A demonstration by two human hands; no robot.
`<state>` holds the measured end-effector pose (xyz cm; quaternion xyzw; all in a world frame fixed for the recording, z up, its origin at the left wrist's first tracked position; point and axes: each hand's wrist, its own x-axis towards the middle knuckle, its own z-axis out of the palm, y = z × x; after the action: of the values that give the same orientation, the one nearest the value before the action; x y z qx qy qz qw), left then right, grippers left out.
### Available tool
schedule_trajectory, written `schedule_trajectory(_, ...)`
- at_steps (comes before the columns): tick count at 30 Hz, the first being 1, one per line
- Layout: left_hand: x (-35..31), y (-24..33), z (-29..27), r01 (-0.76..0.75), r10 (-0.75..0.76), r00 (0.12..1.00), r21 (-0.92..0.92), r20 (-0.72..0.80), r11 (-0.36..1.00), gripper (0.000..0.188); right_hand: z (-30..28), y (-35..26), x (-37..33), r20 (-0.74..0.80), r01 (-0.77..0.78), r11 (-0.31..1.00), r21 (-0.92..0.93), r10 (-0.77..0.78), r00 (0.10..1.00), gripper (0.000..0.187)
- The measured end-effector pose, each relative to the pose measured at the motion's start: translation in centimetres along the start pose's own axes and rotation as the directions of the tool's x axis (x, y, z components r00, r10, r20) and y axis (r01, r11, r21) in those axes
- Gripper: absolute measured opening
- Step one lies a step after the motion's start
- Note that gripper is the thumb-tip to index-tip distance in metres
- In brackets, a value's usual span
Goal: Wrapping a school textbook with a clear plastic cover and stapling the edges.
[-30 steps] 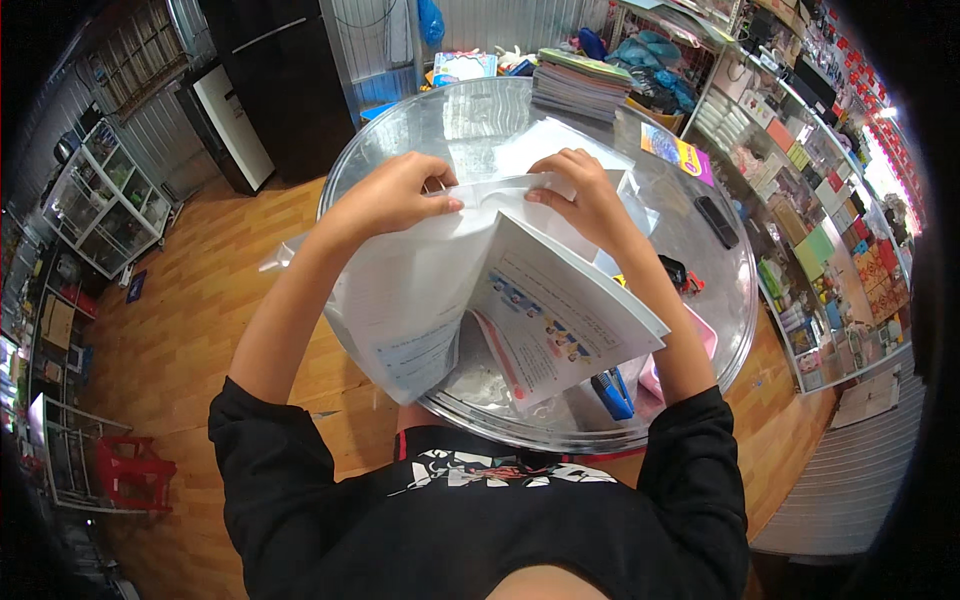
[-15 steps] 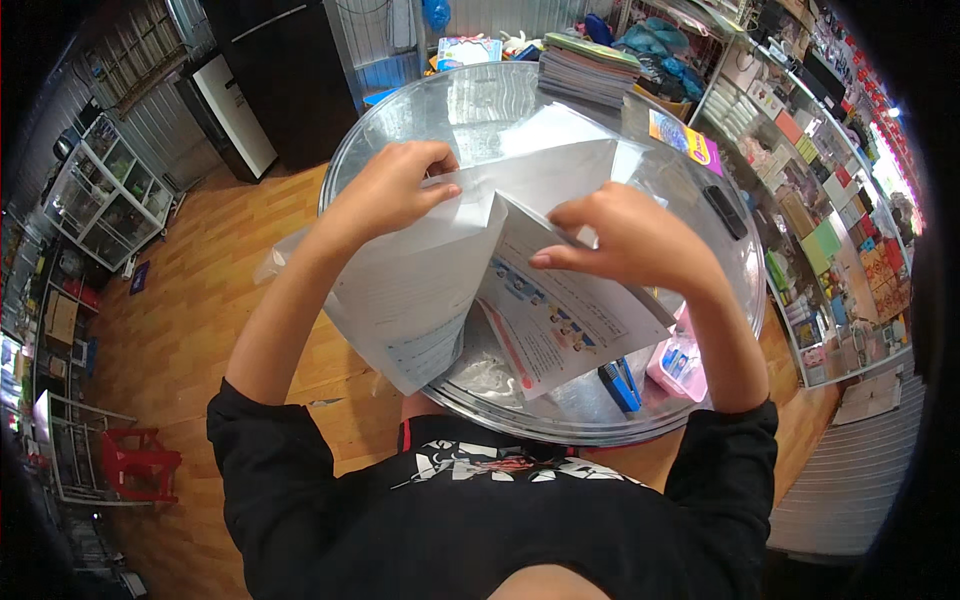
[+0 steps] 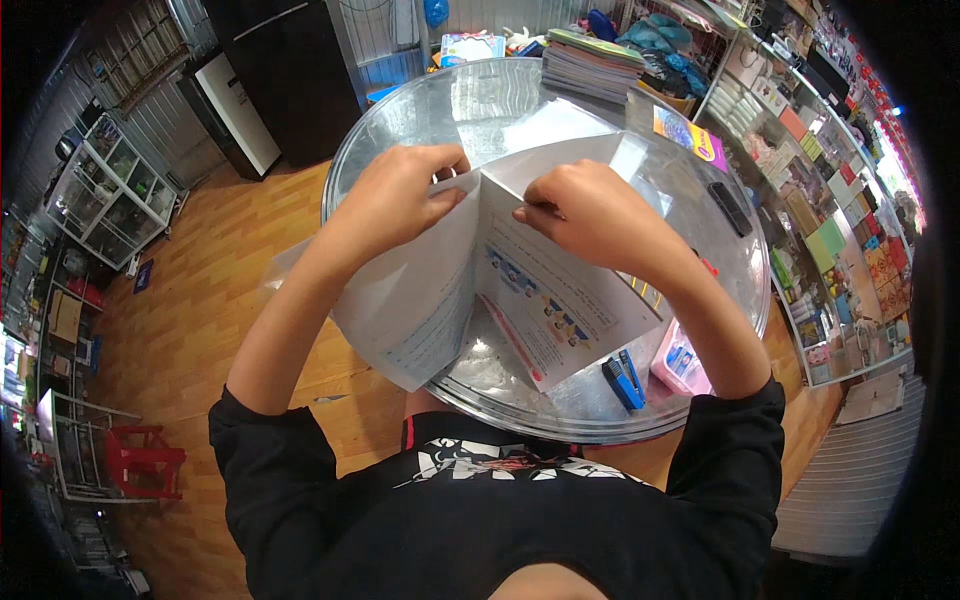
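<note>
A booklet (image 3: 570, 315) with printed text and small coloured pictures stands partly open on its edge over the round metal table (image 3: 400, 115). Its pale left-hand leaf (image 3: 405, 300) spreads toward my left forearm, and a clear plastic sheet (image 3: 285, 265) sticks out beyond that. My left hand (image 3: 405, 195) pinches the leaf at its upper edge, close to the fold. Just right of the fold, my right hand (image 3: 590, 210) grips the top of the printed page between thumb and fingers. A blue stapler (image 3: 624, 382) lies below the booklet, beside a pink plastic box (image 3: 682, 362).
At the table's far side sits a stack of books (image 3: 592, 68), with loose white paper (image 3: 555, 122) nearer. A purple and yellow booklet (image 3: 690, 138) and a black oblong object (image 3: 729, 208) lie to the right. Glass display shelves (image 3: 830, 200) flank the table; a red stool (image 3: 145, 462) stands on the left.
My right hand has shifted left and slightly up, nearer to my left hand. The booklet's fold stands higher and straighter, and its two sides meet more closely at the top.
</note>
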<state>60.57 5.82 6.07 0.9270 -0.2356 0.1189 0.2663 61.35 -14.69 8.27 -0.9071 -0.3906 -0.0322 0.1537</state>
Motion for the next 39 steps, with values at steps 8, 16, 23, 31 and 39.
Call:
schedule_trajectory(8,-0.5,0.3,0.2,0.075,-0.068,0.995,0.111,-0.067,0.991,0.023,0.7,1.3,1.2,-0.089,0.025,0.998,0.060,-0.019,0.996,0.020)
schedule_trajectory(16,-0.1,0.4,0.2,0.071,-0.069,0.997,0.081,-0.029,0.994,0.023,1.8,6.1,3.8,-0.292,0.429,0.899,-0.088,-0.434,0.852,0.015)
schedule_trajectory(23,-0.4,0.9,0.1,0.125,-0.114,0.988,0.108,-0.103,0.986,0.022,2.0,4.6,3.3,-0.231,0.253,0.967,0.004,-0.245,0.942,0.014)
schedule_trajectory(31,-0.8,0.8,0.4,0.138,-0.119,0.983,0.138,-0.141,0.981,0.017,-1.9,-0.9,3.6,0.373,0.102,0.990,-0.101,-0.058,0.926,0.025)
schedule_trajectory(39,-0.4,0.8,-0.9,0.337,-0.338,0.941,-0.098,0.008,0.936,0.032,0.7,0.2,4.3,0.473,-0.268,0.666,0.696,-0.145,0.869,0.033)
